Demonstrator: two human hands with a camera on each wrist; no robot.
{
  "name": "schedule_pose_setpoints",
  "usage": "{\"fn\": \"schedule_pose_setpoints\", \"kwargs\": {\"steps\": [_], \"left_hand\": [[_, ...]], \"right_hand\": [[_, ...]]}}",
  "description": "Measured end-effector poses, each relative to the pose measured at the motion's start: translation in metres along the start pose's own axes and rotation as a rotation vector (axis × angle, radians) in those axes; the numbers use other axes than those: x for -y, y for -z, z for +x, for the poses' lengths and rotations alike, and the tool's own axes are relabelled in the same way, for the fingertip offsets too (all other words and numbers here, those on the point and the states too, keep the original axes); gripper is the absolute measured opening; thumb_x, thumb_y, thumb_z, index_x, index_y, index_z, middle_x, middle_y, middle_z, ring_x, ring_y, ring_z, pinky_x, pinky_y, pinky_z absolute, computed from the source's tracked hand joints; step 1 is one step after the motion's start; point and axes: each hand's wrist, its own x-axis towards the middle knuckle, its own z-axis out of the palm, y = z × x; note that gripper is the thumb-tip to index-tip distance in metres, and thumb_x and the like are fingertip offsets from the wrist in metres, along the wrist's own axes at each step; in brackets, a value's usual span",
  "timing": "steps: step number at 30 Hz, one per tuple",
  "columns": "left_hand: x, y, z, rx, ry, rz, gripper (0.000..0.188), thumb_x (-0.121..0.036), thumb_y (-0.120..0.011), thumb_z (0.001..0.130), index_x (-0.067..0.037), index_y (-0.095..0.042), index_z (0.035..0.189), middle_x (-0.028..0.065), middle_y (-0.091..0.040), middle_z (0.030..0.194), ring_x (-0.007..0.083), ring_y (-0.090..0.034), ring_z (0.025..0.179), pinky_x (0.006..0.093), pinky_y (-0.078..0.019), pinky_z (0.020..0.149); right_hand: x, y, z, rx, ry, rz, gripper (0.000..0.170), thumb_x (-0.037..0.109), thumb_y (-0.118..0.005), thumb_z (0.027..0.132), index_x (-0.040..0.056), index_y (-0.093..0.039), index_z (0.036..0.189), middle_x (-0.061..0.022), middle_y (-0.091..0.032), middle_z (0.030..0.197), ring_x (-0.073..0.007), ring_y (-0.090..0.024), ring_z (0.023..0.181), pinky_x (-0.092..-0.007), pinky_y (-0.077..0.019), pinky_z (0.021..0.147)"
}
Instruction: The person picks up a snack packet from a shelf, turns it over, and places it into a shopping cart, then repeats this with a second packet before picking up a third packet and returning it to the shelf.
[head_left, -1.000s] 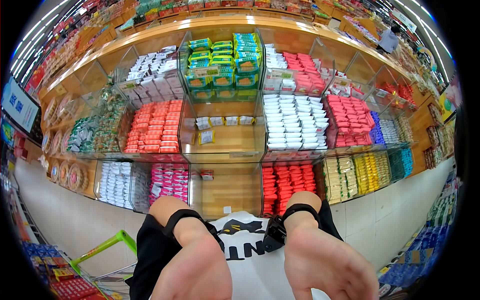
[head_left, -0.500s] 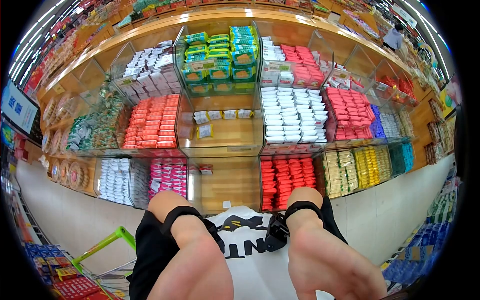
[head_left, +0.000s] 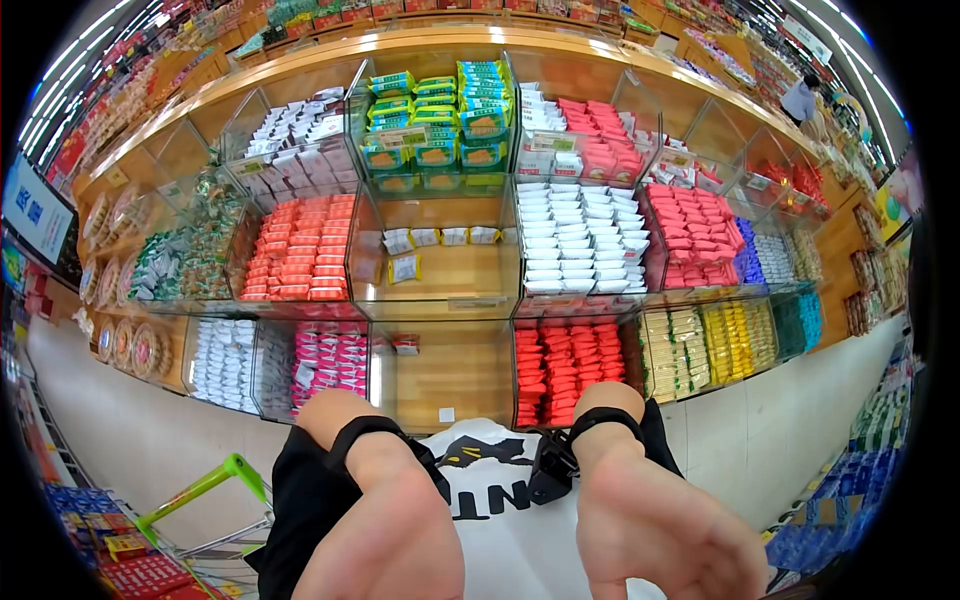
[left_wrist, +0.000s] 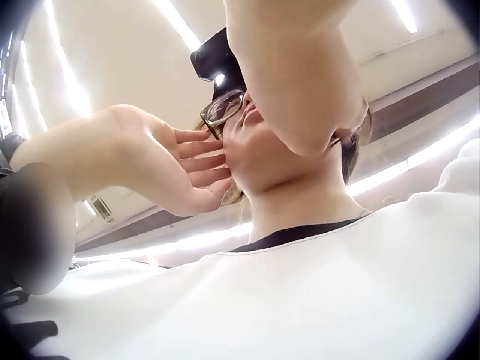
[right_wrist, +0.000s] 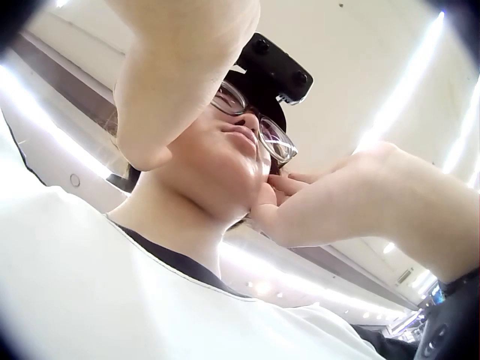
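Both hands are raised close to the person's own face, palms up at the bottom of the head view. The left hand [head_left: 385, 530] has its fingers cut off by the lower edge there; in the right wrist view they sit loosely bent beside the cheek. The right hand [head_left: 675, 525] is level with it, to the right. Seen from the left wrist, its fingers [left_wrist: 202, 159] extend along the jaw, overlapping the cheek. Nothing shows in either hand. Black straps with small cameras are round both wrists, above a white shirt [head_left: 490, 545].
Ahead stands a wooden display with clear-walled bins: white packets [head_left: 575, 240], red packets [head_left: 570, 360], orange-red packets [head_left: 300, 245] and green packs [head_left: 435, 120]. One middle bin [head_left: 440, 275] holds a few small packets. A cart with a green handle [head_left: 195, 495] is at lower left. Another person [head_left: 800, 98] is far right.
The display has shifted slightly left in the head view. My right hand has moved a little to the right; the left hand is nearly where it was. The far person appears slightly further right.
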Motion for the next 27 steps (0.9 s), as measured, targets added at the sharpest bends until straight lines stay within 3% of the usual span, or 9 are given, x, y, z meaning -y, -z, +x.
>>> {"fn": "schedule_pose_setpoints", "kwargs": {"steps": [6,11,14,24,27], "left_hand": [[0.000,0.000,0.000,-0.009,-0.059,0.018,0.052,-0.007,-0.048,0.066,-0.002,-0.039,0.117,0.0116,-0.026,0.133,0.0228,-0.017,0.126,0.0406,-0.0099,0.105],[-0.003,0.002,0.002,-0.022,-0.169,0.149,0.037,-0.010,-0.047,0.067,-0.002,-0.048,0.103,0.0101,-0.038,0.123,0.0222,-0.029,0.118,0.0419,-0.0113,0.104],[0.000,-0.003,0.002,-0.036,-0.192,0.087,0.035,-0.009,-0.047,0.066,-0.001,-0.049,0.101,0.0102,-0.041,0.120,0.0221,-0.031,0.116,0.0421,-0.0115,0.104],[0.001,-0.004,-0.002,-0.048,-0.175,0.121,0.036,-0.009,-0.046,0.066,-0.002,-0.049,0.101,0.0091,-0.042,0.120,0.0216,-0.033,0.115,0.0427,-0.0118,0.104],[0.003,-0.004,-0.004,-0.052,-0.163,0.119,0.037,-0.009,-0.046,0.065,-0.002,-0.049,0.102,0.0090,-0.042,0.120,0.0209,-0.034,0.115,0.0428,-0.0117,0.104]], "right_hand": [[0.004,0.001,-0.001,-0.034,0.059,-0.057,0.046,0.021,-0.054,0.075,0.0066,-0.043,0.117,-0.0056,-0.037,0.127,-0.0207,-0.029,0.119,-0.0376,-0.0212,0.100],[0.010,0.000,0.000,-0.031,0.085,-0.094,0.044,0.021,-0.054,0.074,0.0059,-0.046,0.114,-0.0070,-0.041,0.123,-0.0216,-0.032,0.117,-0.0383,-0.0221,0.098],[0.010,-0.001,-0.001,-0.049,0.079,-0.076,0.042,0.021,-0.054,0.074,0.0060,-0.047,0.113,-0.0069,-0.041,0.122,-0.0214,-0.032,0.117,-0.0382,-0.0224,0.098],[0.007,-0.001,-0.005,-0.059,0.086,-0.044,0.035,0.019,-0.053,0.074,0.0057,-0.052,0.107,-0.0068,-0.044,0.119,-0.0220,-0.036,0.113,-0.0385,-0.0239,0.097],[0.004,-0.003,-0.010,-0.049,-0.028,0.115,0.035,0.019,-0.053,0.074,0.0058,-0.052,0.106,-0.0065,-0.045,0.118,-0.0219,-0.036,0.113,-0.0384,-0.0240,0.096]]}}
